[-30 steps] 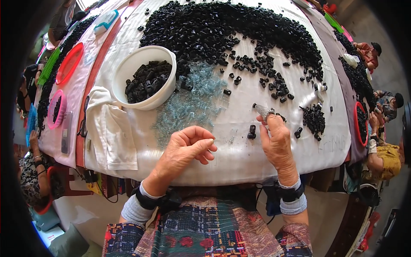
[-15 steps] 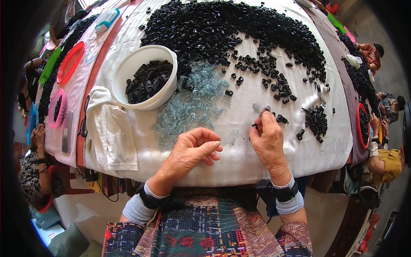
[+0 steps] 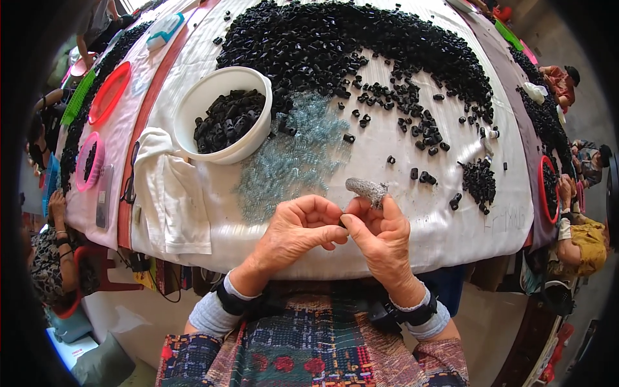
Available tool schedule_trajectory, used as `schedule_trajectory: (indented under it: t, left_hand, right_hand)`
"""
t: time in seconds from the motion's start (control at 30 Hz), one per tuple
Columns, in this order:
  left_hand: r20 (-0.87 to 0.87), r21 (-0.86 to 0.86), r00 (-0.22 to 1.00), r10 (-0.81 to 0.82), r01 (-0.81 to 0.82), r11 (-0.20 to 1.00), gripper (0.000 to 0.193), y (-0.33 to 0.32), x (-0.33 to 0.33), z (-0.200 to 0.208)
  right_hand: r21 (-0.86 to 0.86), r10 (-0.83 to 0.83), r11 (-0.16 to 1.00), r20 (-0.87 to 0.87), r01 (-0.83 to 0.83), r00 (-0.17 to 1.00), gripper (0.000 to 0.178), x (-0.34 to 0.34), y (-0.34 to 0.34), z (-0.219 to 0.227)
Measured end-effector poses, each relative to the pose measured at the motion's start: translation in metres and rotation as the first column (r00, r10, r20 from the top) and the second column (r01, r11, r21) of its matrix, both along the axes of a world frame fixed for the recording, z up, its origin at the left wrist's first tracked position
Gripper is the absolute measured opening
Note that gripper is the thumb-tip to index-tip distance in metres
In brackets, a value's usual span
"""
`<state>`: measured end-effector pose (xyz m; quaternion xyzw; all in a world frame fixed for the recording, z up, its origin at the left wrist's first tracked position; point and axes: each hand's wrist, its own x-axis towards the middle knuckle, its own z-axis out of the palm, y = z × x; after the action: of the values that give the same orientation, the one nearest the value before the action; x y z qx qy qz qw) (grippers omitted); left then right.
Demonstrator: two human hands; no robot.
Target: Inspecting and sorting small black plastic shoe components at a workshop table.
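Observation:
My left hand (image 3: 298, 227) and my right hand (image 3: 385, 240) meet above the table's near edge, thumbs and fingers pinched together. A small dark piece shows between the fingertips, mostly hidden by them. On my right index finger sits a grey, fuzzy finger cover (image 3: 366, 189). Just beyond my left hand spreads a heap of thin, clear-bluish coil springs (image 3: 277, 171). Loose small black plastic parts (image 3: 425, 177) lie to the right of my right hand. A large mound of the same kind of black parts (image 3: 309, 45) covers the far side of the table.
Left of the springs stands a white bowl (image 3: 263, 126) holding black parts. A white cloth (image 3: 169, 200) lies beside it. At the right is a pile of thin black pieces (image 3: 478, 187). Other people work at tables on both sides, with a red tray (image 3: 109, 93) on the left one.
My right hand has come left and toward me, and its fingertips now meet those of my left hand. My left fingers have closed in a pinch. The view has shifted slightly.

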<state>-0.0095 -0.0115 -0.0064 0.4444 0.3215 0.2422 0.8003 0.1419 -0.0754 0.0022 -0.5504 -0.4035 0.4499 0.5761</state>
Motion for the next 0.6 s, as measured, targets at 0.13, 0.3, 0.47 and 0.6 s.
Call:
schedule_trajectory:
  t: [0.13,0.3,0.47,0.6]
  left_hand:
    - [0.017,0.004,0.998,0.057,-0.057,0.998,0.018,-0.002,-0.001,-0.001]
    - [0.043,-0.094,0.992,0.121,-0.116,0.989,0.016,0.002,-0.010,-0.005]
    - [0.067,-0.163,0.987,0.150,-0.137,0.977,0.016,0.003,-0.013,-0.006]
    - [0.111,-0.167,0.982,0.153,-0.134,0.977,0.016,0.003,-0.015,-0.011]
  right_hand:
    - [0.080,-0.004,0.997,0.082,-0.003,0.997,0.028,0.003,-0.002,-0.006]
    - [0.223,-0.106,0.974,0.566,-0.029,0.817,0.035,0.028,0.000,-0.011]
    - [0.259,-0.118,0.911,0.909,-0.320,0.401,0.029,0.025,0.005,-0.017]
    - [0.208,-0.098,0.929,0.936,-0.307,0.339,0.028,0.023,0.004,-0.026]
